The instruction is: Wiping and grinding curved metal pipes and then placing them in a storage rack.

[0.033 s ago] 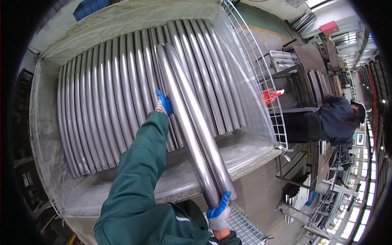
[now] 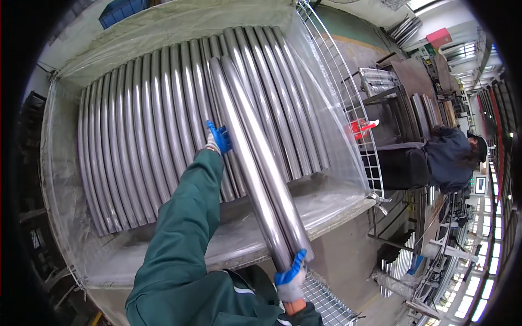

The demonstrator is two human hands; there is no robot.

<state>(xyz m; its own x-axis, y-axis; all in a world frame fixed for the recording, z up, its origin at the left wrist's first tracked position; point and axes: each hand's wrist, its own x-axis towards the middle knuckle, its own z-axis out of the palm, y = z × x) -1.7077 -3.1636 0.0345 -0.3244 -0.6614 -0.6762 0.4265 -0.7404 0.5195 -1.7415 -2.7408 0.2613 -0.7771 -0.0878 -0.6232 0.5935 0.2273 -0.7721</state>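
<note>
Two long, shiny metal tubes (image 2: 253, 157) lie side by side in my hands, slanting from the row in the crate out over its near edge. My left hand (image 2: 219, 138), in a grey glove with blue coating, grips them from the left partway along, its fingers partly hidden beneath. At their near ends my right hand (image 2: 291, 280), gloved the same way, has its thumb up along the tubes and its other fingers out of sight underneath. Below the held pair, several like tubes (image 2: 145, 125) rest in a close row.
Plastic sheeting lines the wire-mesh crate (image 2: 348, 89). A red-handled object (image 2: 357, 129) hangs at its right side. Farther right, a person in dark clothing (image 2: 448, 158) is beside racks and metal stock. Another wire mesh (image 2: 326, 301) stands near my right arm. Behind the crate is a blue bin (image 2: 120, 12).
The near ends of the two tubes and my right hand have shifted very slightly upward in the picture. My left hand keeps nearly the same place.
</note>
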